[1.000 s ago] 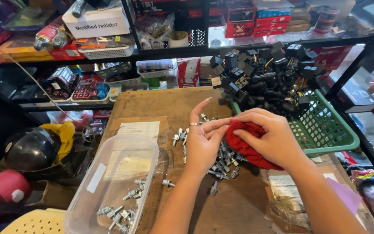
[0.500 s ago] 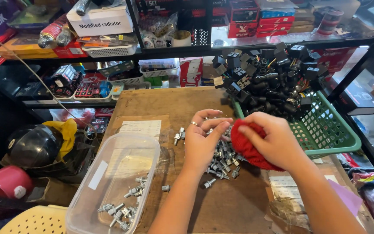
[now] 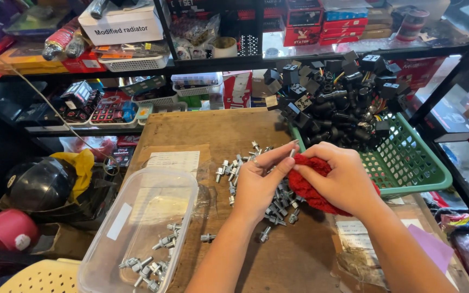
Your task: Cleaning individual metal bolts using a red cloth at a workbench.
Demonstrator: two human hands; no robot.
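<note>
Starting at the left edge, a black helmet (image 3: 39, 182) with a yellow cloth sits below the table (image 3: 229, 127), a red bowl-like thing (image 3: 1, 228) and a pale yellow perforated seat (image 3: 44, 276) beside it, so the floor on that side is crowded. A clear plastic tub (image 3: 142, 228) lies along the table's left edge, overhanging the near corner, with a few small metal bolts in its near end. Past it, a strip of bare wood runs up the middle toward the shelves, the widest free room on the board; a sheet of paper (image 3: 172, 160) lies at the tub's far end.

A loose heap of small metal bolts (image 3: 245, 173) spreads across the centre, partly under both hands. The left hand (image 3: 259, 182) hovers over the heap, thumb and forefinger pinched narrowly on what looks like one bolt (image 3: 292, 153), though it is too small to be sure. Touching it, the right hand (image 3: 343, 182) is closed around a red cloth (image 3: 310, 187), which meets the pinched piece.

Close behind the right hand stands a green plastic basket (image 3: 408, 163) heaped with black relays and wiring, reaching the table's right edge. A black shelf frame (image 3: 446, 92) boxes in that side, and stocked shelves close off the far edge.
</note>
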